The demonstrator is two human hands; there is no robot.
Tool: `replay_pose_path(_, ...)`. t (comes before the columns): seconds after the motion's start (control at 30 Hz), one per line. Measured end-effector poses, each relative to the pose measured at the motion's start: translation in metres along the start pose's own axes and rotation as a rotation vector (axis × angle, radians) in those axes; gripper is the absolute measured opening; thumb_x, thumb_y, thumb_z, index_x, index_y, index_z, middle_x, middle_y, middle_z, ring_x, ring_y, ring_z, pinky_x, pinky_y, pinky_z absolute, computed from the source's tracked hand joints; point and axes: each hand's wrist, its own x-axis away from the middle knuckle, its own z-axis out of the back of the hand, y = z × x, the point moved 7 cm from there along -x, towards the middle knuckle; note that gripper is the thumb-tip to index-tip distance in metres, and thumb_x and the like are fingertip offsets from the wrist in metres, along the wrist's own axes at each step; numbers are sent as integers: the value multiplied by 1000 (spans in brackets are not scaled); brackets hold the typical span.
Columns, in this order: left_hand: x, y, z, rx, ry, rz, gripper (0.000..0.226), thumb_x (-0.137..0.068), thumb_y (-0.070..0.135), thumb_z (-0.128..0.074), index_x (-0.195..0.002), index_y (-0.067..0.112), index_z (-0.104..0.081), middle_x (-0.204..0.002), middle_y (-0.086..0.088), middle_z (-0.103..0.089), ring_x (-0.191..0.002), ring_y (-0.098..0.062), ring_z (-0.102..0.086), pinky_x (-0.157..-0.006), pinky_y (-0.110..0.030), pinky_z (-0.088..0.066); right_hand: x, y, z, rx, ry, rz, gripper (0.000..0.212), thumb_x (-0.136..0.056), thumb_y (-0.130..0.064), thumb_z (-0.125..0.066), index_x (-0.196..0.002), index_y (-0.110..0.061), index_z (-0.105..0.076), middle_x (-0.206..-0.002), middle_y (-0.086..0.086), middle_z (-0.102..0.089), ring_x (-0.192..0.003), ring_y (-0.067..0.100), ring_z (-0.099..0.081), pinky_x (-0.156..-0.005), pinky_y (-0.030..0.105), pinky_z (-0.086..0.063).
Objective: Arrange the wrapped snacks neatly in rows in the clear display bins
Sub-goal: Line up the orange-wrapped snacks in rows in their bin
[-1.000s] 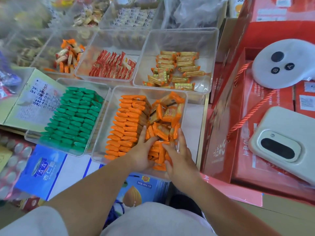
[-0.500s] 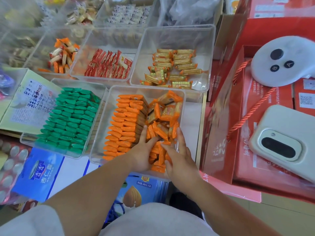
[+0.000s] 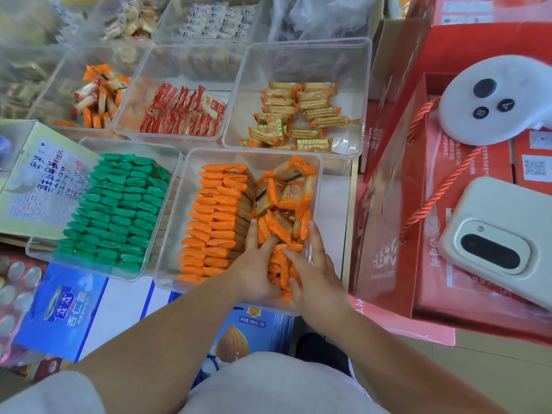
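A clear bin [image 3: 317, 174] in front of me holds orange wrapped snacks [image 3: 215, 222], standing in neat rows on its left side. On the right side more of them lie in a loose heap [image 3: 286, 192]. Both hands are inside this bin at its near right corner. My left hand [image 3: 257, 267] presses against the rows, forefinger straight and thumb stretched across a small standing batch of orange snacks [image 3: 279, 264]. My right hand [image 3: 313, 273] lies against that batch from the right, fingers straight along the bin wall. The batch sits between the two hands.
Left of it is a bin of green snacks [image 3: 119, 210] in rows. Behind are bins with red packets [image 3: 182, 115], gold-green bars [image 3: 301, 115] and mixed orange snacks [image 3: 98, 97]. Red gift boxes [image 3: 397, 222] rise at the right, with a white controller [image 3: 493, 100] and a white device [image 3: 495, 243] on them.
Both hands stay at the near right corner of the orange bin. Their fingers have shifted slightly around the small batch; the view has drifted a little.
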Motion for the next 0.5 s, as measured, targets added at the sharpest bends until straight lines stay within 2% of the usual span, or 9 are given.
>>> replay_pose_path(0.17, 2, -4, 2, 1, -4, -13, 113, -70, 32, -91, -150, 55, -15, -152, 4, 49, -142, -37, -39, -108, -42, -45, 0, 1, -2, 8, -11, -11, 61, -93, -17, -64, -144, -41, -41, -158, -20, 34, -140, 22, -34, -91, 37, -55)
replay_pose_path(0.33, -1, -3, 11, -15, -6, 3, 98, -73, 27, -90, -147, 49, -29, -160, 2, 39, -149, -35, -28, -116, -40, -36, 1, 0, 1, 11, -1, -3, 61, -93, -17, -63, -144, -43, -41, -158, -22, 34, -138, 19, -36, -83, 34, -55)
replay_pose_path(0.5, 9, 10, 28, 12, 73, -24, 78, -76, 18, -79, -135, 51, -40, -167, -5, 15, -153, -31, -19, -109, -36, -42, 1, -1, 2, 3, -37, -8, 69, -94, -16, -61, -148, -48, -33, -155, -24, 37, -142, 19, -31, -89, 31, -51)
